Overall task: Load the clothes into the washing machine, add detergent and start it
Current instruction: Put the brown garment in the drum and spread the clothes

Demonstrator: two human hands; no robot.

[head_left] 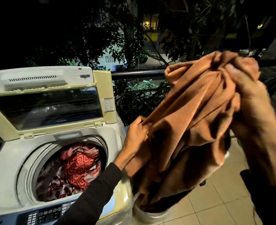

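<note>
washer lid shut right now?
No, the washing machine lid stands raised, and red patterned clothes show in the open drum.

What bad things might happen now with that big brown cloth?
The brown cloth hangs low into the white bucket beside the washer, so its end might snag or drag as it swings over. The drum already holds red patterned clothes, so it might bunch on top. The left hand only pinches an edge, which may slip.
</note>
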